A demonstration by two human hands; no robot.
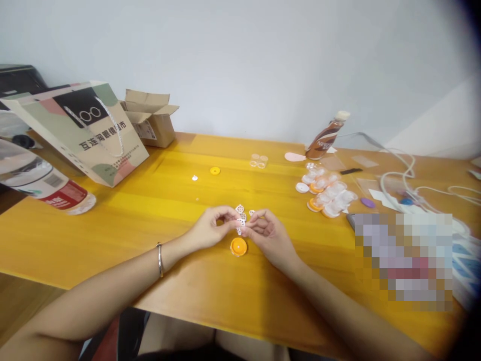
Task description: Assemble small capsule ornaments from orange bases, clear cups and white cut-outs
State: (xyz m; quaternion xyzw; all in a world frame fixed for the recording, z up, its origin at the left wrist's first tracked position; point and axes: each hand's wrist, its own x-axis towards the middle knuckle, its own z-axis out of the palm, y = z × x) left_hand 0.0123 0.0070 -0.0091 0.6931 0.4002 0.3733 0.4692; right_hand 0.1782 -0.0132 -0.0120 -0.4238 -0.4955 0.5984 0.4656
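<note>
Left hand pinched a wheel; right hand met it, hold unclear; light, steady pressure suited so small a part

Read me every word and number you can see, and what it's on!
"互连网眼镜…市": paper bag; one character is covered, and the smaller print is too small.
"NESCA…": brown drink bottle; the ending is unclear.
Too blurred or small: big bottle, cardboard box, blue-marked packet on the right.
I can read no numbers.
</note>
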